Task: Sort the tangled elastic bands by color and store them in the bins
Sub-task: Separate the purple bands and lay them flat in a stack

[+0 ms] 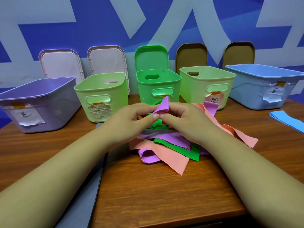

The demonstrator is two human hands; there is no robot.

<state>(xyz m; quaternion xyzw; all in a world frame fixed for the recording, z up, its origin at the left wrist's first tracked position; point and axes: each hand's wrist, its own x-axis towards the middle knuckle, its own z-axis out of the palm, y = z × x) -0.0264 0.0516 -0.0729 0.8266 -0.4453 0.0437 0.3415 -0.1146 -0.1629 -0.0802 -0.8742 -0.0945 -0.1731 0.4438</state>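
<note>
Between the two hands a purple band sticks up in a fold. The left hand and the right hand both pinch it with thumb and fingers, and the two thumbs are touching. Right under the hands lies the pile of bands on the table. It has purple, green and peach ones, all mixed up and lying over each other. Far out past the right hand, a blue band lies flat by itself.

I think the job is near its start. Most bands are in the pile, and no band shows in any bin. The purple one looks like the one being pulled free.

Five open bins stand in a row beyond the hands. The purple bin is far off to the left. A pale green bin is next to it. The green bin is straight past the fingers. Another pale green bin stands past the right hand, and the blue bin is farthest right. I cannot see down to the bottom of any of them. Each has a paper label on its front.
</note>
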